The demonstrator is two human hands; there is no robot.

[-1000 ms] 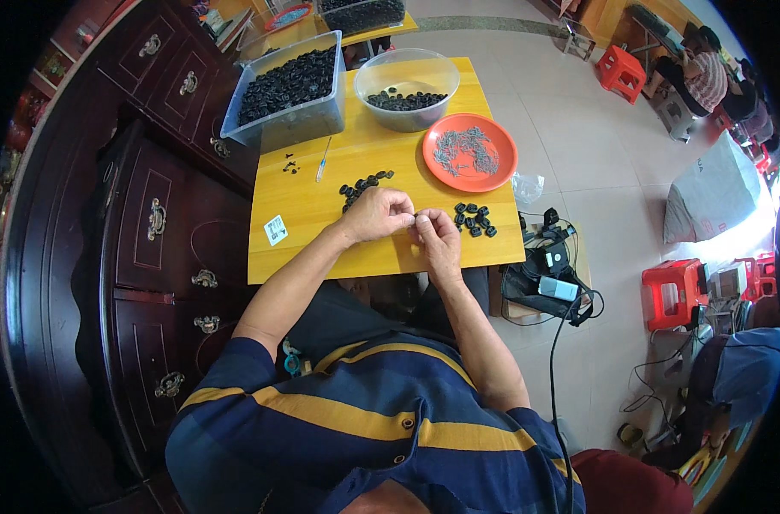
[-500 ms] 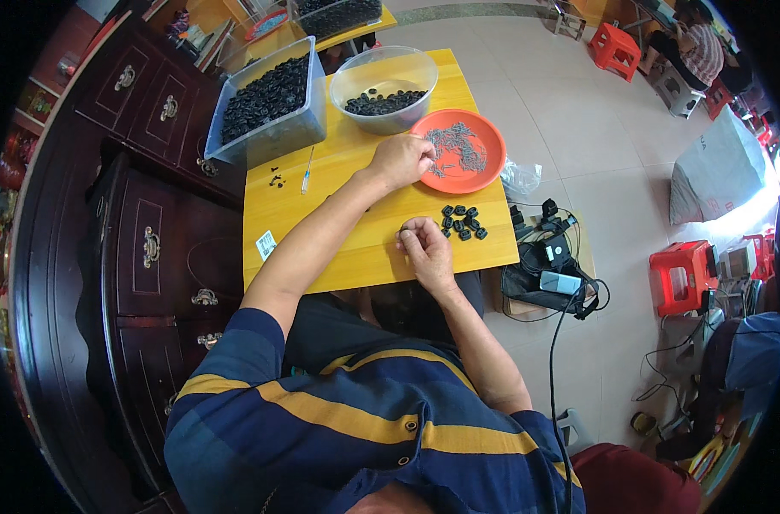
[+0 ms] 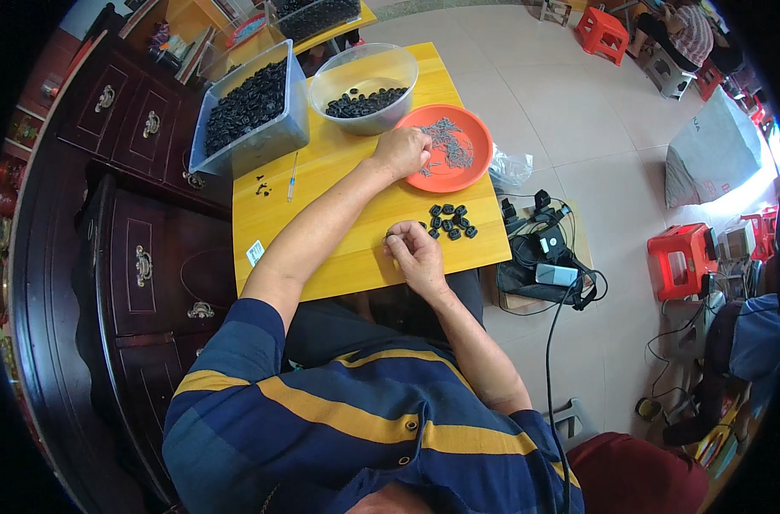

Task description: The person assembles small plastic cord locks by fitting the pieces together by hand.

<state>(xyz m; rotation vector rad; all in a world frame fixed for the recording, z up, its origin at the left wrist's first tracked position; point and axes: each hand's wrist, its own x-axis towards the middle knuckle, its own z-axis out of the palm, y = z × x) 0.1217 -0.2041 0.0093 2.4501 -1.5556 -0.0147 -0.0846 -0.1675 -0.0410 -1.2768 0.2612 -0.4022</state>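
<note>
From my distance I see thin grey pins [image 3: 458,155] lying in the orange plate [image 3: 484,158]. The left hand [image 3: 404,152] is over the plate's left side, fingers curled; I cannot tell if they are clamped on a pin. One second ago both hands met on the near side of the plate; now only the right hand [image 3: 415,254] is there, so the work is split between two places. Its thumb and forefinger are bent close; what they grip, I cannot tell. Just beside it, nearer to the plate, lie black pieces [image 3: 447,225]. Left of the plate stand a round clear bowl [image 3: 325,73] and, farther, a rectangular bin [image 3: 261,141]
</note>
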